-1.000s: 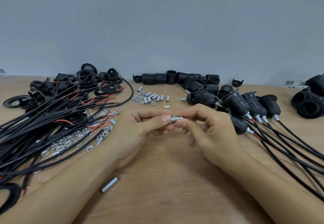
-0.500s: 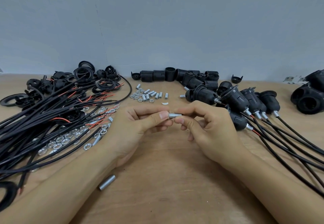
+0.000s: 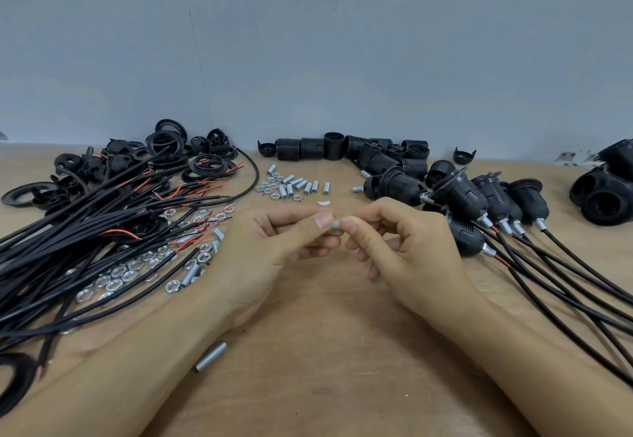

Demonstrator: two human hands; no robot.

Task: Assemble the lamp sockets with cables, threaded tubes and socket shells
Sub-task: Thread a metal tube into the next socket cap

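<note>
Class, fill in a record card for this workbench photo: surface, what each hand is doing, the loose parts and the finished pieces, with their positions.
Surface: wooden table
Left hand: pinches small threaded tube
Right hand: pinches the same tube's other end
Loose tube: lies beside left forearm
Cables: black bundle, left
Hex nuts: scattered by the cables
Short tubes: cluster, centre back
Assembled sockets: right, cables trailing toward the near right
</note>
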